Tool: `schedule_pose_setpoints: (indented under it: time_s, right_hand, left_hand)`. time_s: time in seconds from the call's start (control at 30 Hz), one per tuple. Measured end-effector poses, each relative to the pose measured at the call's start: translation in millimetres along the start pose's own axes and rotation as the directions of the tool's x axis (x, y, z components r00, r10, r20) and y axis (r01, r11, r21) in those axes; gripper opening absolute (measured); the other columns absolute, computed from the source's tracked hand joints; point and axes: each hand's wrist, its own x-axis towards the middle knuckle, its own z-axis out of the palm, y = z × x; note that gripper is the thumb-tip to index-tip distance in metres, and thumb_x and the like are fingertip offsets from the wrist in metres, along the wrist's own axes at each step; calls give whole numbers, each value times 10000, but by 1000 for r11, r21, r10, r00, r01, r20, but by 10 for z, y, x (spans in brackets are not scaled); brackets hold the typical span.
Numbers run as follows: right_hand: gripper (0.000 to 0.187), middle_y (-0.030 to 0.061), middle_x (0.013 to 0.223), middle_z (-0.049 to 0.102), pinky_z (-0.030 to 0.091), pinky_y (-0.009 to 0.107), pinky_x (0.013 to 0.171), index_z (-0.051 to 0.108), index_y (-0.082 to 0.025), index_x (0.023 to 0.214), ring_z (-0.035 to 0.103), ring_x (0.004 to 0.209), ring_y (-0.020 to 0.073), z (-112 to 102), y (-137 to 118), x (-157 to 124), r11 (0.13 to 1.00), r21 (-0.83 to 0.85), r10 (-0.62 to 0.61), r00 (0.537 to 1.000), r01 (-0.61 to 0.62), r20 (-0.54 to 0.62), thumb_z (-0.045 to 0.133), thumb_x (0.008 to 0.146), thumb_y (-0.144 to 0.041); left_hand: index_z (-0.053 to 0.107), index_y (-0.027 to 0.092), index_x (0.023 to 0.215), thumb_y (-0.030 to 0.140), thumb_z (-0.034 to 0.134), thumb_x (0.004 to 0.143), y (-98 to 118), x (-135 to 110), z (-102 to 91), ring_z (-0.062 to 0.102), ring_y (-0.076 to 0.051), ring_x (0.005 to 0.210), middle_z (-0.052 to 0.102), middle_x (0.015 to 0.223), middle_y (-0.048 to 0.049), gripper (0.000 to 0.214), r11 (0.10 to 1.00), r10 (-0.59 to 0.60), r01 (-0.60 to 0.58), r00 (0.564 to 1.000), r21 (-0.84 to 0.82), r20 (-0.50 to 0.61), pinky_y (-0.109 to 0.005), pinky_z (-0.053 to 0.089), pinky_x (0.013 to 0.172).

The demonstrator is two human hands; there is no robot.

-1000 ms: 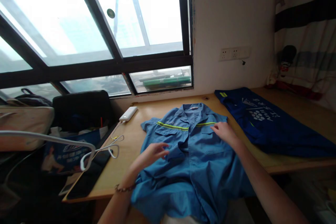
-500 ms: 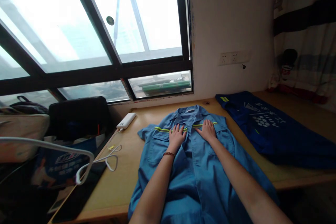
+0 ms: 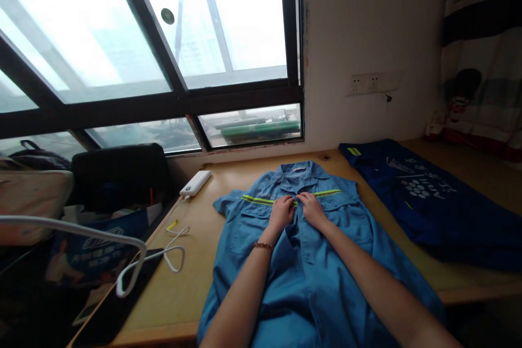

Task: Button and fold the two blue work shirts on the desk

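Observation:
A blue work shirt with yellow-green reflective strips lies front up on the table, collar toward the window. My left hand, a beaded bracelet at its wrist, is closed with curled fingers on the shirt's front opening at the strip. Right beside it, my right hand pinches the opposite front edge. The fingertips of both hands nearly meet at the middle of the chest. What exactly lies under the fingertips is too small to make out. Above the hands the collar stands open.
On the wooden table, a dark blue garment with white print lies folded at the right. A white power bank with a white cable sits at the left. Bags and a black chair stand beyond the left edge.
Both hands have moved inward from lying flat on the chest sides to the shirt's front opening. Their fingers have curled onto its edges. The view has shifted slightly.

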Motion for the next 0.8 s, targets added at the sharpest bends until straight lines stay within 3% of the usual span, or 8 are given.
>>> schedule_pose_setpoints:
  time_s: [0.1, 0.23, 0.37, 0.5, 0.6, 0.7, 0.8]
  right_hand:
    - [431, 75, 1070, 543, 323, 267, 870, 494, -142, 1139, 456, 973, 182, -2, 20, 54, 998, 10, 69, 998, -69, 6, 321, 753, -59]
    - [356, 67, 1090, 516, 343, 276, 808, 527, -192, 1103, 476, 916, 196, 15, -38, 75, 994, -57, 86, 995, -89, -41, 350, 796, -154]
    - [334, 85, 991, 512, 362, 253, 735, 565, -190, 1019, 503, 859, 178, 39, -72, 58, 990, -34, 131, 990, -133, -59, 304, 859, -323]
    - [332, 87, 932, 499, 375, 249, 707, 563, -160, 946, 521, 821, 179, 77, -46, 93, 979, -36, 198, 977, -202, -85, 432, 791, -423]
    - [275, 96, 924, 497, 382, 255, 682, 549, -139, 911, 534, 791, 187, 111, -33, 131, 961, -69, 259, 961, -266, -92, 517, 727, -342]
    - [208, 108, 924, 506, 381, 257, 667, 547, -128, 901, 547, 778, 187, 119, -25, 139, 948, -89, 301, 951, -307, -69, 495, 715, -207]
    - [198, 119, 906, 527, 377, 263, 662, 558, -122, 896, 555, 792, 195, 88, -12, 111, 938, -113, 320, 944, -327, -74, 442, 736, -139]
  left_hand:
    - [560, 210, 1070, 300, 437, 806, 32, 33, -15, 460, -191, 1023, 528, 1128, -62, 305, 998, -55, 55, 997, -2, -50, -335, 338, 907]
    - [585, 221, 1045, 335, 402, 828, 69, 109, -21, 462, -188, 1005, 539, 1098, -54, 306, 993, -117, 118, 988, 11, -101, -316, 352, 869]
    - [630, 225, 981, 333, 473, 792, 1, 182, 1, 488, -179, 944, 564, 1049, -44, 268, 987, -153, 147, 982, -58, -110, -294, 362, 822]
    - [666, 236, 894, 274, 569, 725, -88, 233, 46, 514, -161, 859, 600, 947, -23, 198, 975, -183, 163, 976, -153, -121, -273, 370, 768]
    - [681, 252, 829, 248, 628, 668, -98, 240, 81, 504, -172, 856, 606, 885, -20, 170, 970, -196, 154, 953, -189, -232, -288, 367, 759]
    - [687, 241, 784, 215, 643, 643, -78, 223, 114, 500, -184, 860, 600, 835, -32, 150, 965, -191, 107, 911, -238, -364, -302, 374, 758]
    - [676, 207, 799, 178, 598, 673, -63, 204, 158, 537, -140, 727, 605, 783, -32, 151, 912, -156, -4, 922, -411, -354, -265, 413, 681]
